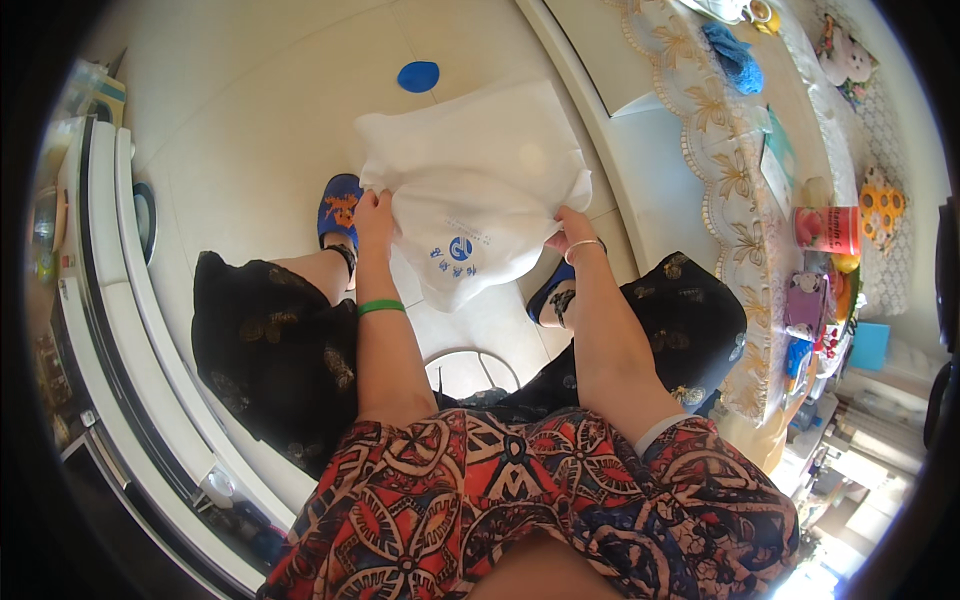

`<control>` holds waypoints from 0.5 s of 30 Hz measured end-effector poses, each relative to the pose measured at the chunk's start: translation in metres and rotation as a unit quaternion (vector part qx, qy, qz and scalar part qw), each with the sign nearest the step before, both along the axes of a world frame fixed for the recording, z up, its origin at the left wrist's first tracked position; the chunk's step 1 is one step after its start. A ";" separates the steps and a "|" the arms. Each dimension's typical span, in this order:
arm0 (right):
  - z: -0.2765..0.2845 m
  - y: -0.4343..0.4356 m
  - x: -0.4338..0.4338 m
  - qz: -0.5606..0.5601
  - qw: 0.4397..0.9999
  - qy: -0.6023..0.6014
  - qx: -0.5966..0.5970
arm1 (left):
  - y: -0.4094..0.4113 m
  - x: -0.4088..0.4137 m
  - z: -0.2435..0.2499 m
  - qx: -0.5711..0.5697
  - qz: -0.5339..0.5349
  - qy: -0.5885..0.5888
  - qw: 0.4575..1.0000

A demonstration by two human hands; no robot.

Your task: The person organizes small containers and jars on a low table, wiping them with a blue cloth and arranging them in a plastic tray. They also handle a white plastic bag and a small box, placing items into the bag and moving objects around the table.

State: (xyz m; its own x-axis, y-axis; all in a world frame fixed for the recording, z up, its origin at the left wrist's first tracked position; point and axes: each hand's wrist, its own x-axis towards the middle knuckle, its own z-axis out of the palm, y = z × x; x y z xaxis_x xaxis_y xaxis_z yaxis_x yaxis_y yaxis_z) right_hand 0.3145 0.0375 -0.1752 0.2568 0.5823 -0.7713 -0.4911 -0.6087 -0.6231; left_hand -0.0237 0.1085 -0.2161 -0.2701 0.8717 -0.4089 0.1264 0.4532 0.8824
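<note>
Between my knees, above the tiled floor, I hold a large white bag-like sheet (480, 172) with blue printing on it. My left hand (375, 212) pinches its left edge, fingers curled over the material. On the opposite edge, my right hand (574, 226) grips it between thumb and fingers. The near part of the sheet hangs in a rounded, loose fold toward me, while the far part spreads out flat and wide. Whether anything lies inside or beneath it is hidden.
A blue round piece (418, 76) lies on the floor beyond the sheet. Blue slippers (339, 206) are on my feet. White cabinets (142, 330) run along the left. At right stands a table with a lace-patterned cover (709, 112), bearing a red cup (826, 229) and a blue cloth (733, 58).
</note>
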 end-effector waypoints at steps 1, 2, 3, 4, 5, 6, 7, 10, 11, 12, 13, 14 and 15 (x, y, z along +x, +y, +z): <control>0.006 -0.002 -0.002 0.008 1.000 -0.006 0.007 | 0.000 0.001 0.001 0.016 -0.005 0.025 1.000; 0.010 -0.005 -0.004 0.017 1.000 -0.012 0.015 | -0.002 0.002 0.002 0.032 -0.011 0.050 0.998; 0.010 -0.008 -0.003 0.024 0.999 -0.024 0.012 | -0.003 0.004 0.001 0.049 -0.015 0.075 0.996; 0.010 -0.012 -0.002 0.031 0.999 -0.036 0.009 | -0.002 0.004 0.000 0.041 -0.022 0.074 0.996; 0.010 -0.013 -0.001 0.038 0.998 -0.048 0.006 | -0.001 0.004 0.000 0.032 -0.029 0.074 0.996; 0.010 -0.016 0.003 0.034 0.998 -0.051 0.011 | -0.004 0.005 -0.003 0.020 -0.037 0.073 0.996; 0.010 -0.021 0.008 0.027 0.998 -0.054 0.016 | -0.007 0.009 0.009 0.015 -0.044 0.073 0.996; 0.024 -0.035 0.017 -0.013 0.997 -0.078 0.023 | -0.013 0.027 0.042 0.002 -0.058 0.063 0.996; 0.034 -0.040 0.019 -0.029 0.995 -0.089 0.025 | -0.014 0.034 0.047 -0.002 -0.061 0.051 0.997; 0.046 -0.047 0.024 -0.032 0.994 -0.106 0.024 | -0.015 0.042 0.053 -0.006 -0.063 0.039 0.997; 0.057 -0.054 0.030 -0.035 0.993 -0.110 0.021 | -0.015 0.050 0.059 0.011 -0.077 0.045 0.996; 0.067 -0.060 0.038 -0.038 0.992 -0.115 0.018 | -0.014 0.059 0.065 0.028 -0.090 0.052 0.994; 0.076 -0.068 0.048 -0.043 0.992 -0.121 0.017 | -0.014 0.069 0.072 0.046 -0.106 0.058 0.992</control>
